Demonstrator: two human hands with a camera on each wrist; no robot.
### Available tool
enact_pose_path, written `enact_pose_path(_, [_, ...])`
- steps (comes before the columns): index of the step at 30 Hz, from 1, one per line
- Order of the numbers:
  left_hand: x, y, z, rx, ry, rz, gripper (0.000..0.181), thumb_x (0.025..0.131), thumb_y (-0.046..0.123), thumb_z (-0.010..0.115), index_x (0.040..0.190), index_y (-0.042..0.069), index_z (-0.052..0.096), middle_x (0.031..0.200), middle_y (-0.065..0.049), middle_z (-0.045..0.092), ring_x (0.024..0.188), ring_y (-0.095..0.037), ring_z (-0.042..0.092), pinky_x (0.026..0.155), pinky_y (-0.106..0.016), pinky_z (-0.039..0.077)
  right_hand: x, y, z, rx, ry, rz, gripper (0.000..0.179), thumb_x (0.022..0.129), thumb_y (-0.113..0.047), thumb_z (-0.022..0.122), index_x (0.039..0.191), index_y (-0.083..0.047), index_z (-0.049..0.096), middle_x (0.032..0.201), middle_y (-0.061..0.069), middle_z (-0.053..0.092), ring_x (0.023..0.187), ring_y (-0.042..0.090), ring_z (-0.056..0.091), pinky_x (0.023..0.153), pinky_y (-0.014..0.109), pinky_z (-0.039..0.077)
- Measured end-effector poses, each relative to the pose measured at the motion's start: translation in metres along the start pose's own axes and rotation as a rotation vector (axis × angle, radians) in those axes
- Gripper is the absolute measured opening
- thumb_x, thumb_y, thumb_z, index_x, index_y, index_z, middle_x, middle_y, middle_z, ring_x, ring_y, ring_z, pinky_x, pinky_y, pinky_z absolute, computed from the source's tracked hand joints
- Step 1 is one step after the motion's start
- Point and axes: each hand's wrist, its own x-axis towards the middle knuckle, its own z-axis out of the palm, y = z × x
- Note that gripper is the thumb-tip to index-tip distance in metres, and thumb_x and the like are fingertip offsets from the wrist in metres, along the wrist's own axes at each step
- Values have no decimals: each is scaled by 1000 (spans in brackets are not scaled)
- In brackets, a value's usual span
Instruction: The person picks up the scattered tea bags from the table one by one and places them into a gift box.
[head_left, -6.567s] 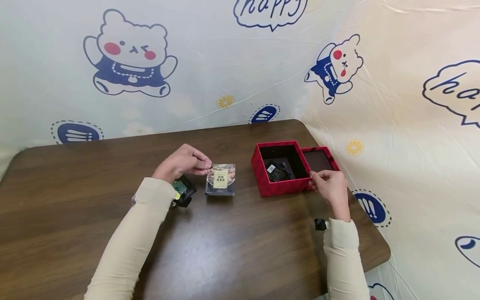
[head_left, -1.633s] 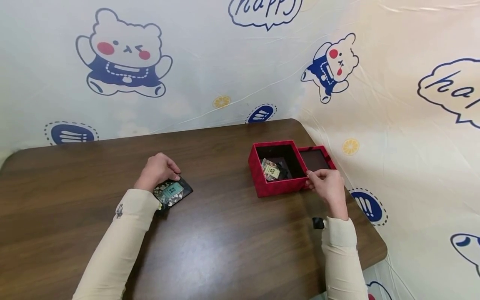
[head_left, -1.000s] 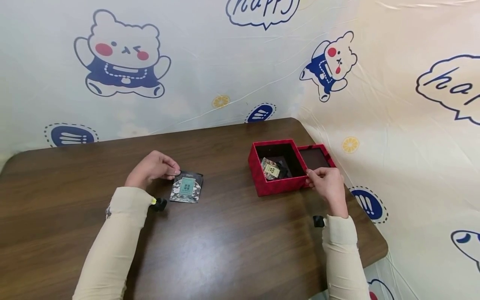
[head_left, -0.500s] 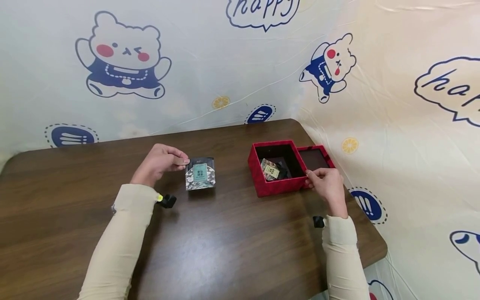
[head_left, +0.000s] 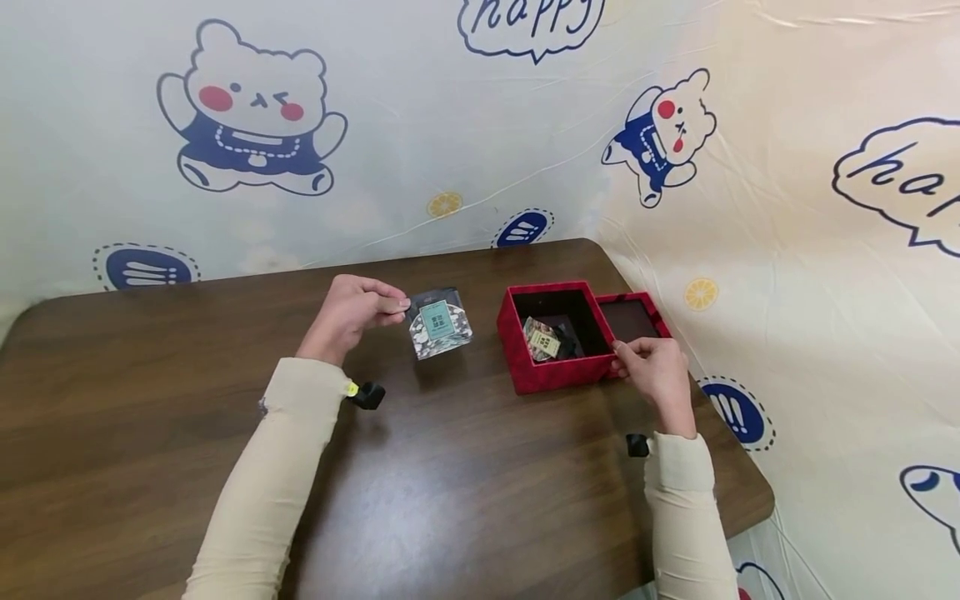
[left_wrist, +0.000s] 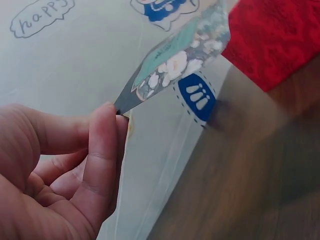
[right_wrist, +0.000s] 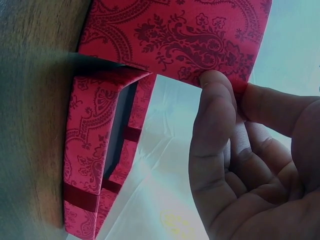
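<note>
My left hand (head_left: 354, 310) pinches the top left corner of a dark tea sachet (head_left: 438, 323) with a teal label, between thumb and fingertips. The sachet hangs tilted above the table, left of the red box (head_left: 551, 377). In the left wrist view, the sachet (left_wrist: 175, 62) stretches away from the fingertips and overlaps the box's red side. My right hand (head_left: 657, 375) pinches the box's near right corner; the right wrist view shows thumb and finger at the rim of the patterned wall (right_wrist: 185, 40). Inside the box lies another sachet (head_left: 540, 339) with a yellow label, beside dark items.
The box's red lid (head_left: 633, 319) lies inside up, right of the box near the table's right edge. The brown wooden table (head_left: 450, 483) reaches back to a cartoon-printed wall covering (head_left: 390, 125). Small black cameras (head_left: 367, 395) sit at both wrists.
The yellow-labelled sachet went from my left hand into the box. My left hand then took hold of the teal-labelled sachet, lifting it rightward toward the box. My right hand stays at the corner.
</note>
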Motion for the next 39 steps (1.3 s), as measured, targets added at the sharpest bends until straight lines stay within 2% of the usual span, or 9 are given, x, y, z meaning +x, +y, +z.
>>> enact_pose_path(6, [4, 6, 19, -59, 14, -3, 22, 85, -3, 78, 105, -9, 72, 109, -23, 63, 69, -18, 68, 78, -31, 60, 1, 0, -1, 6, -8, 9, 29, 100, -28, 66, 99, -2, 77, 87, 15, 73, 81, 34, 71, 71, 31, 61])
enact_pose_path(10, [5, 11, 34, -91, 15, 26, 20, 84, -5, 79, 102, -10, 73, 105, -23, 65, 66, -17, 68, 77, -33, 61, 1, 1, -1, 14, -13, 20, 29, 100, -29, 66, 101, -2, 77, 90, 17, 73, 77, 27, 70, 75, 36, 61])
enact_pose_path(13, [5, 14, 44, -128, 12, 47, 19, 83, -6, 79, 100, -11, 72, 102, -23, 65, 63, -16, 69, 76, -34, 61, 1, 2, 0, 14, -17, 20, 29, 100, -29, 66, 101, -2, 77, 92, 19, 73, 79, 29, 71, 77, 38, 61])
enact_pose_path(17, [4, 15, 53, -154, -3, 59, 20, 82, -8, 78, 100, -13, 71, 101, -23, 65, 63, -17, 70, 77, -35, 61, 1, 4, 1, 10, -14, 12, 30, 100, -29, 66, 100, -2, 77, 92, 19, 74, 84, 35, 71, 74, 34, 61])
enact_pose_path(23, [4, 13, 61, -159, 3, 50, 22, 83, -6, 79, 102, -13, 71, 102, -23, 67, 65, -17, 71, 82, -39, 59, 2, 4, 1, 1, 5, -12, 30, 100, -29, 66, 99, -2, 77, 87, 16, 74, 75, 27, 71, 70, 32, 61])
enact_pose_path(29, [6, 11, 78, -152, 7, 66, 21, 82, -4, 80, 101, -11, 73, 103, -24, 65, 65, -18, 71, 83, -41, 57, 0, 4, -2, 2, -2, 4, 31, 100, -31, 66, 99, -2, 77, 88, 15, 74, 80, 31, 72, 68, 25, 60])
enact_pose_path(32, [7, 10, 88, -152, 11, 68, 22, 82, -4, 80, 102, -11, 73, 103, -24, 66, 67, -20, 71, 83, -42, 57, 0, 4, -2, 7, -2, -3, 30, 100, -30, 66, 98, -2, 77, 88, 15, 74, 80, 32, 72, 69, 28, 61])
enact_pose_path(36, [8, 10, 97, -136, 17, 76, 24, 83, -3, 81, 104, -11, 73, 103, -23, 66, 71, -22, 72, 84, -42, 57, 1, 3, 0, 24, -3, -8, 30, 99, -29, 67, 97, -1, 77, 87, 16, 74, 81, 34, 72, 74, 37, 62])
enact_pose_path(39, [9, 12, 104, -120, 29, 98, 20, 83, -2, 81, 100, -9, 74, 102, -22, 67, 71, -22, 72, 83, -42, 58, 1, 3, 1, 22, 0, -13, 29, 99, -28, 67, 96, -1, 78, 85, 15, 74, 78, 32, 72, 73, 37, 62])
